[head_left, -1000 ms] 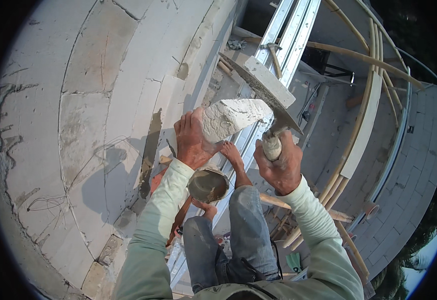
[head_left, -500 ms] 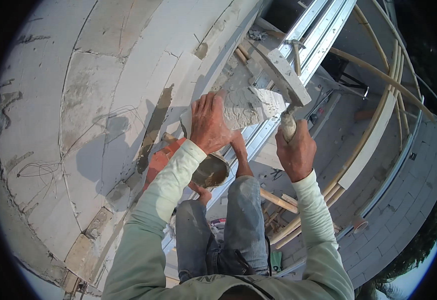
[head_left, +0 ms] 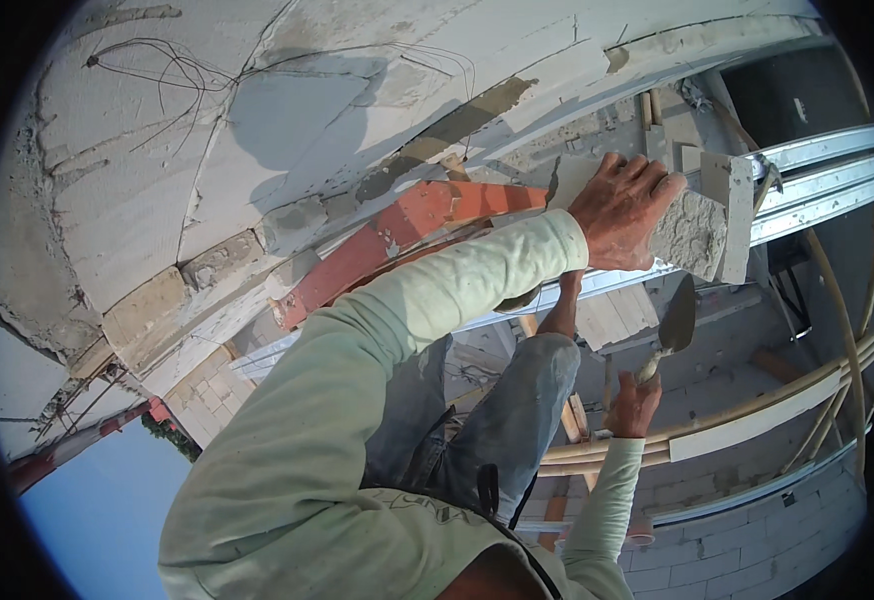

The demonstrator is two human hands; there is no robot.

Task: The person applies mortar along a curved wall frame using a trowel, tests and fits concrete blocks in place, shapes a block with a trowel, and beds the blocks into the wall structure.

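Observation:
My left hand [head_left: 622,212] is closed over the top of a broken, rough-faced piece of light concrete block [head_left: 692,232], its fingers curled round the near end. Against the far end of that piece stands a pale rectangular block [head_left: 729,215]. Lower and to the right, my right hand [head_left: 637,405] grips the handle of a trowel [head_left: 677,318], whose pointed blade is apart from the block. Under my left forearm, only a sliver of a mortar bucket [head_left: 519,300] shows.
A pale block wall [head_left: 327,100] with loose wire [head_left: 172,70] rises at left. A red metal piece [head_left: 387,245] lies along its foot. Shiny metal channels [head_left: 817,180] run past the blocks, with a hammer [head_left: 769,175] on them. Bamboo poles [head_left: 842,285] cross at right, above a lower floor.
The view has turned and shifted. My right hand has drawn the trowel away from the rectangular block, baring its blade. My left hand keeps hold of the broken block piece.

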